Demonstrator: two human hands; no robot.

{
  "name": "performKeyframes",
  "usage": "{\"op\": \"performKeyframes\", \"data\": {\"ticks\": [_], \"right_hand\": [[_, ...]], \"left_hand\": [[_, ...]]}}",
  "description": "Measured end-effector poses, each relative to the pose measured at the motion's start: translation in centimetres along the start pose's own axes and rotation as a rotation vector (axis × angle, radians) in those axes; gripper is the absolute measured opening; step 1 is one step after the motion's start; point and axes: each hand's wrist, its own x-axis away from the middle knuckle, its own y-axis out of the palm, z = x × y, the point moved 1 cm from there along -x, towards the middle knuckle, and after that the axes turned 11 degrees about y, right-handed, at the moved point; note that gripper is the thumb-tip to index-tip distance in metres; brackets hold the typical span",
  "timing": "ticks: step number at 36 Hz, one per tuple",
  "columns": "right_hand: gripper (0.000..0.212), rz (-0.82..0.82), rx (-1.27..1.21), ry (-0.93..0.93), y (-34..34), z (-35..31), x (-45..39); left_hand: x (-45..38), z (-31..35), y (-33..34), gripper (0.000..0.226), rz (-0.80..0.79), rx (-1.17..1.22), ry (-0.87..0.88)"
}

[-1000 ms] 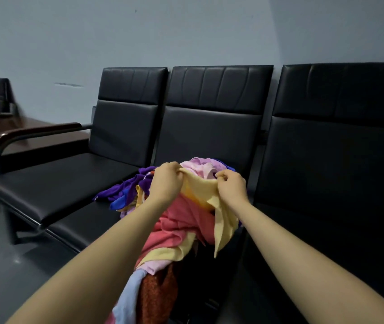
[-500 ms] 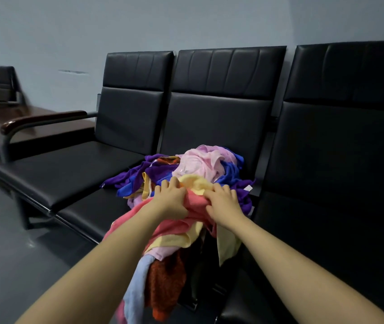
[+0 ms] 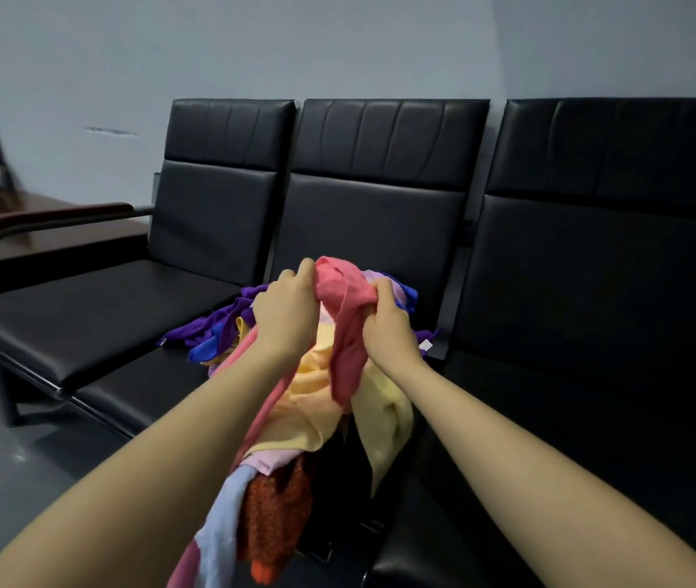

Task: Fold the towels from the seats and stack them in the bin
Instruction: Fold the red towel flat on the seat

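presently both hands are raised over the middle seat (image 3: 155,388) of a row of black seats, each gripping the same coral-pink towel (image 3: 348,333). the left hand (image 3: 289,318) has its fingers curled round the towel's upper edge, thumb up at the top; the right hand (image 3: 388,328) has its fingers closed on a bunched part just beside it. the two hands are near each other, with a short span of cloth between them. the pink towel hangs from that grip in a narrow, twisted strip: long axis close to vertical, upper end at the hands, lower end trailing down onto a yellow towel (image 3: 380,413) in the pile of towels (image 3: 219,328) heaped on the seat and spilling over its front edge. purple and blue towels lie behind the hands; light blue and rust-orange ones hang lowest. no bin is in view. judgement: the step in hand is separating one towel and finding its edge. to do it well, the hands should draw apart along the top hem until the cloth opens flat, lifting high enough that the tail clears the pile, since a twisted strip will not fold square. risk noted: the tail may drag the yellow towel off the seat.
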Motion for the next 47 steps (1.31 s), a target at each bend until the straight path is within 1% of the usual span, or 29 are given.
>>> {"op": "performKeyframes", "data": {"ticks": [3, 5, 7, 9, 14, 18, 20, 22, 26, 28, 30, 32, 34, 37, 39, 41, 43, 44, 45, 47], "right_hand": [[0.018, 0.003, -0.049, -0.033, -0.8, -0.9, 0.1], [0.010, 0.037, -0.076, -0.061, -1.8, -1.3, 0.2], [0.007, 0.077, -0.157, -0.053, -3.1, -1.5, 0.4], [0.008, 0.109, -0.245, -0.033, -4.3, -1.6, 0.6], [0.013, 0.279, -0.410, -0.026, -8.3, -1.8, 1.5], [0.019, 0.371, -0.461, -0.003, -12.1, -1.2, 2.4], [0.020, 0.416, -0.470, 0.018, -14.8, -0.2, 3.3], [0.020, 0.437, -0.474, 0.036, -16.0, 0.5, 3.6], [0.016, 0.533, -0.382, 0.071, -20.4, 3.5, 5.4], [0.014, 0.604, -0.274, 0.091, -22.7, 5.4, 6.4], [0.009, 0.651, -0.092, 0.113, -24.6, 6.9, 7.2], [0.011, 0.708, 0.142, 0.143, -26.5, 8.5, 7.9], [0.016, 0.755, 0.316, 0.197, -28.7, 10.3, 8.7], [0.019, 0.789, 0.457, 0.273, -31.1, 12.5, 9.6], [0.021, 0.798, 0.495, 0.311, -32.5, 13.8, 10.2], [0.021, 0.780, 0.483, 0.323, -33.5, 15.0, 10.7], [0.021, 0.755, 0.443, 0.331, -33.9, 16.0, 10.9], [0.021, 0.746, 0.425, 0.336, -34.1, 16.6, 11.0], [0.022, 0.743, 0.420, 0.332, -34.1, 16.7, 11.0], [0.023, 0.728, 0.440, 0.342, -33.9, 17.5, 11.0]], "left_hand": [[-0.7, 1.2, -1.6, 0.028, 0.012, 0.024, 0.017], [-1.0, 2.1, -2.7, 0.026, 0.027, 0.018, 0.045], [-1.3, 3.0, -3.5, 0.024, 0.045, 0.033, 0.077], [-1.5, 4.0, -4.1, 0.025, 0.045, 0.076, 0.098], [-2.1, 7.8, -6.1, 0.029, 0.053, 0.167, 0.208], [-2.5, 11.8, -7.3, 0.038, 0.016, 0.189, 0.293], [-2.4, 14.5, -7.7, 0.037, -0.014, 0.229, 0.347], [-2.3, 15.8, -7.5, 0.036, -0.045, 0.254, 0.364], [-1.3, 20.3, -6.2, 0.033, -0.093, 0.309, 0.415], [-0.7, 22.8, -5.3, 0.029, -0.125, 0.340, 0.450], [-0.2, 24.7, -4.4, 0.030, -0.171, 0.414, 0.480], [0.3, 26.8, -3.7, 0.034, -0.237, 0.527, 0.504], [0.8, 29.1, -3.0, 0.044, -0.329, 0.614, 0.509], [1.6, 31.4, -2.1, 0.058, -0.485, 0.651, 0.501], [2.1, 32.7, -1.1, 0.059, -0.558, 0.640, 0.501], [2.6, 33.6, -0.1, 0.045, -0.559, 0.627, 0.487], [3.0, 33.8, 0.8, 0.026, -0.492, 0.608, 0.444], [3.2, 34.0, 1.6, 0.020, -0.464, 0.604, 0.409], [3.4, 33.8, 1.9, 0.018, -0.435, 0.611, 0.369], [3.9, 33.7, 3.0, 0.021, -0.420, 0.629, 0.302]]}}
